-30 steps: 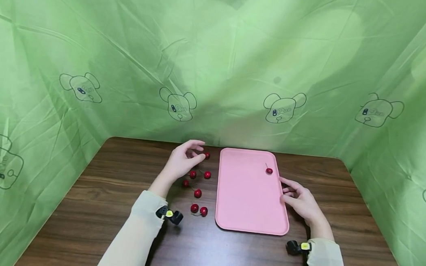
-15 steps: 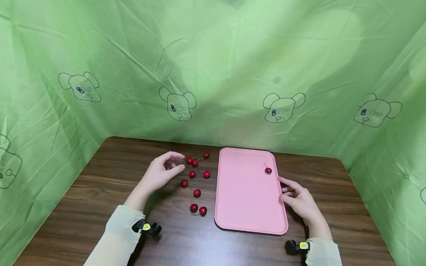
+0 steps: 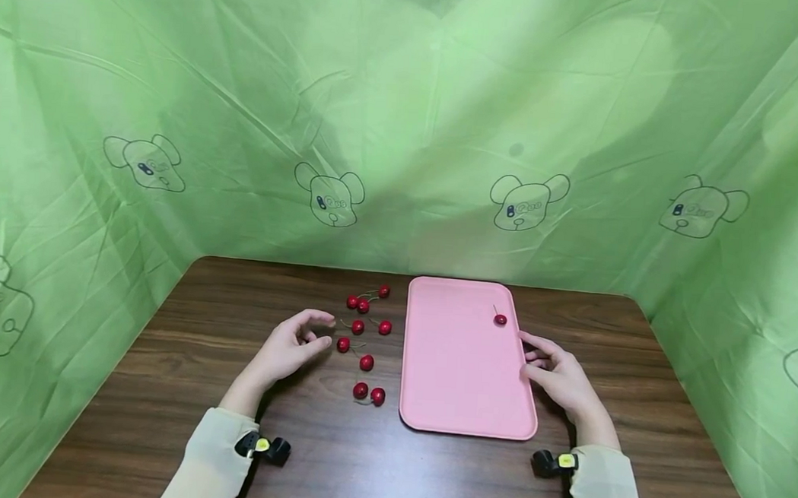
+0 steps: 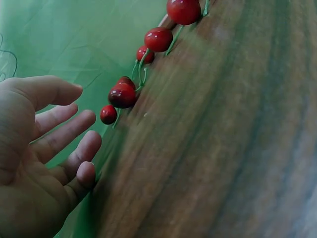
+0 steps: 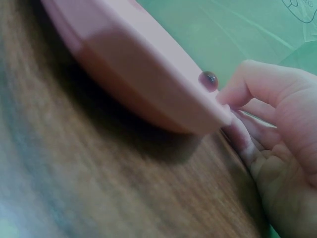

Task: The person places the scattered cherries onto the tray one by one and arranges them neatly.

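My left hand [image 3: 286, 349] is held just left of several red cherries [image 3: 357, 327] with green stems, on the wooden table. Its fingers are loosely bent, with nothing between thumb and fingertips; in the left wrist view a gap parts the hand [image 4: 54, 148] from the cherries [image 4: 122, 95]. My right hand [image 3: 566, 377] is at the right edge of a pink rectangular tray [image 3: 463, 375]. In the right wrist view the thumb meets the tray's rim [image 5: 198, 106] and a finger lies against its outer side. A single cherry [image 3: 500, 320] lies in the tray near its upper right edge.
Green fabric [image 3: 406, 127] with bear-head drawings encloses the brown wooden table [image 3: 331, 466] at the back and sides. Two more cherries [image 3: 378, 396] lie together nearer the front, left of the tray. A black camera is strapped to each wrist.
My left hand has drawn back left and toward the front from the farthest cherries, uncovering some of them. My right hand and the tray have stayed in place.
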Demonstrator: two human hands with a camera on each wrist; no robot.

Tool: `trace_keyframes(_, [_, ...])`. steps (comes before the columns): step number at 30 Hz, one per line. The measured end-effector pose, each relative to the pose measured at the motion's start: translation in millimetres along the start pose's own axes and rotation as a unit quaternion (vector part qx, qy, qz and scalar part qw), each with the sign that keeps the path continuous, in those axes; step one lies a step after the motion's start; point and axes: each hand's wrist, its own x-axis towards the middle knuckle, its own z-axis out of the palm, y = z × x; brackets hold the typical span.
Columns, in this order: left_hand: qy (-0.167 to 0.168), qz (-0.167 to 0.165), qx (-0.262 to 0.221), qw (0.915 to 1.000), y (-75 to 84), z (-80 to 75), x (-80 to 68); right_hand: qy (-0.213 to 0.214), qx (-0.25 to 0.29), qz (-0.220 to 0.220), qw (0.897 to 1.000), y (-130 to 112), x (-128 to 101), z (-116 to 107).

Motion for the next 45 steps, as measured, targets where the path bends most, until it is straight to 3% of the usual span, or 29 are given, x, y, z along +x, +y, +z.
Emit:
trace_keyframes(7, [-0.004, 0.009, 0.017, 0.9998, -1.3, 2.5, -3.2, 0.001, -0.011, 0.012, 1.000, 0.0, 2.3, 1.8])
trace_keyframes(16, [-0.059, 0.048, 0.040, 0.9963, -6.0, 12.0, 1.3, -0.002, -0.010, 0.008, 1.000, 1.2, -0.3, 0.4])
trace_keyframes(27, [-0.086, 0.023, 0.072, 0.9934, -5.0, 8.8, -1.3, 0.000, 0.003, 0.004, 1.000, 0.2, 1.3, 2.6])
trace_keyframes(45, [-0.104, 0.015, 0.059, 0.9927, -6.0, 10.4, 1.8, -0.001, -0.017, 0.019, 1.000, 0.2, 1.8, -1.9])
